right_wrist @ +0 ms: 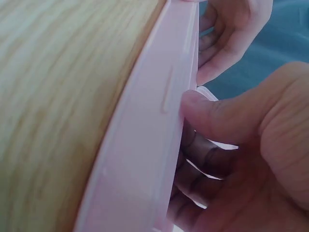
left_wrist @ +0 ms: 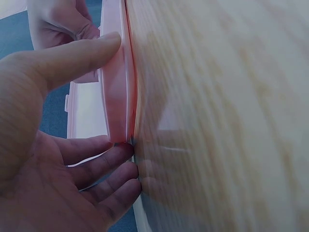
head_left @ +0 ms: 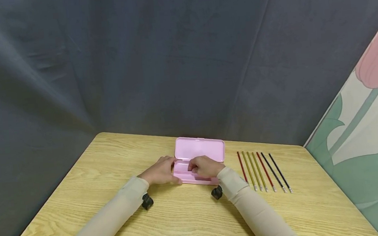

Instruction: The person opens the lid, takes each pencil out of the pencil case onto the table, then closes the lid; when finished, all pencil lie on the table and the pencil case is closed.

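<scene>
A pink pencil case (head_left: 199,149) lies on the table with its lid raised at the back. My left hand (head_left: 161,171) grips the left end of the case; in the left wrist view its thumb (left_wrist: 104,50) lies against the front wall and the fingers curl at the end. My right hand (head_left: 206,166) reaches into the case from above with bent fingers. In the right wrist view, its thumb (right_wrist: 198,111) is at the front rim, while the fingertips are hidden behind the wall; whether they pinch anything cannot be seen.
Several pencils, among them a yellow pencil (head_left: 254,171), a red pencil (head_left: 266,171) and a black pencil (head_left: 280,172), lie side by side right of the case. Behind the wooden table (head_left: 118,153) hangs a dark curtain (head_left: 171,60). A flower-patterned panel (head_left: 370,137) stands at right.
</scene>
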The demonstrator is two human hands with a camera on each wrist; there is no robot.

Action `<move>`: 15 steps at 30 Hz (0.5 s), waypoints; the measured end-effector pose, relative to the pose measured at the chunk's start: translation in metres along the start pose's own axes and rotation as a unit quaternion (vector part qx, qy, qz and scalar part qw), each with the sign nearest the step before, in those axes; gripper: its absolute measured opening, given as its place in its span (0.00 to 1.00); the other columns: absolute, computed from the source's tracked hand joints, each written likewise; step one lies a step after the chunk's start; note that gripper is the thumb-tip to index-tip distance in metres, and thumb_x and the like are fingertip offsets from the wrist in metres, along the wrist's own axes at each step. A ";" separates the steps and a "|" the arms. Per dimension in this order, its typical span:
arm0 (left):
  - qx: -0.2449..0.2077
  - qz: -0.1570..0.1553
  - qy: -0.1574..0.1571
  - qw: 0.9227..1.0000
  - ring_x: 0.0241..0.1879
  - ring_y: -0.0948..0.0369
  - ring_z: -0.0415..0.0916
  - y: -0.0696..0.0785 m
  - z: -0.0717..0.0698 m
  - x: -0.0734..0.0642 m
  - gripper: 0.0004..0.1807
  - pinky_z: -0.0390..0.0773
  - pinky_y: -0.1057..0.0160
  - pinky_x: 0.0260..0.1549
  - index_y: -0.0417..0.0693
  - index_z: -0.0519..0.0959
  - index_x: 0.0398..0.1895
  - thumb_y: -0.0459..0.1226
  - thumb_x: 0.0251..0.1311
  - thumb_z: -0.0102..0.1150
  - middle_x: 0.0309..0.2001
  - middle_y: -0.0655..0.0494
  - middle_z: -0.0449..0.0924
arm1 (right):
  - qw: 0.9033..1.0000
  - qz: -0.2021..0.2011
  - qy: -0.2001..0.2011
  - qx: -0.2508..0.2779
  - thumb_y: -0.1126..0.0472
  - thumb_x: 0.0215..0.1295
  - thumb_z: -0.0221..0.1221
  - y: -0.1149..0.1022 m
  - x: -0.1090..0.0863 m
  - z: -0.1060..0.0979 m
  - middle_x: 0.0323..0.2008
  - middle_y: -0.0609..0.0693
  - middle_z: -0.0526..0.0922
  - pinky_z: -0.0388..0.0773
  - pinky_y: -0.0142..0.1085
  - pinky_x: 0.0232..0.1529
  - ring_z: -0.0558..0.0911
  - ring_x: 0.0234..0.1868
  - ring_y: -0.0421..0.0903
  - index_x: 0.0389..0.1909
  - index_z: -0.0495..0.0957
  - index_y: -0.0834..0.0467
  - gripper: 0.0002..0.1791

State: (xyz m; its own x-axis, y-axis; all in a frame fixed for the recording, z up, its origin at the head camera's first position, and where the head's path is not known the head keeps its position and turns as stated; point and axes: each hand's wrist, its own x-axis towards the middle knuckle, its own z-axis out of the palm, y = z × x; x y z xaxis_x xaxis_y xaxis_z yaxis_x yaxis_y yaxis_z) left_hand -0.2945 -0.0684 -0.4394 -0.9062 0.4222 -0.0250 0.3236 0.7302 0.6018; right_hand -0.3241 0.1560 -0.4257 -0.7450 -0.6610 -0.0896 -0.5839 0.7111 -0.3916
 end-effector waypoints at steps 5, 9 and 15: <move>0.002 -0.002 -0.001 1.000 0.66 0.52 0.67 0.002 0.000 -0.001 0.47 0.71 0.49 0.66 0.44 0.71 0.69 0.52 0.47 0.78 0.66 0.49 0.73 | 1.000 0.003 -0.018 0.007 0.69 0.70 0.55 0.000 -0.001 -0.003 0.34 0.47 0.80 0.73 0.34 0.44 0.76 0.37 0.42 0.39 0.80 0.56 0.07; 0.000 -0.002 0.000 1.000 0.66 0.52 0.67 0.004 -0.001 -0.002 0.47 0.71 0.49 0.67 0.44 0.70 0.70 0.51 0.47 0.78 0.67 0.49 0.73 | 0.999 -0.008 -0.020 0.024 0.71 0.68 0.53 0.001 -0.002 -0.007 0.33 0.47 0.79 0.73 0.33 0.42 0.75 0.36 0.42 0.39 0.79 0.57 0.08; -0.004 -0.006 -0.001 1.000 0.66 0.51 0.66 0.006 -0.004 -0.002 0.48 0.71 0.48 0.67 0.44 0.70 0.70 0.51 0.47 0.79 0.67 0.49 0.72 | 0.998 -0.019 -0.029 0.056 0.78 0.60 0.50 0.006 -0.004 -0.012 0.35 0.48 0.81 0.75 0.31 0.43 0.76 0.38 0.40 0.40 0.79 0.58 0.16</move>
State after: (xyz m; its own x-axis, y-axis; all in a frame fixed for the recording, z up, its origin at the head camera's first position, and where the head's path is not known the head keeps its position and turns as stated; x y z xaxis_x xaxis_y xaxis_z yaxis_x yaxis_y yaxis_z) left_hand -0.2920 -0.0666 -0.4328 -0.9094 0.4146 -0.0346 0.3103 0.7313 0.6073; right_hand -0.3285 0.1655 -0.4162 -0.7008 -0.7025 -0.1241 -0.5693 0.6556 -0.4961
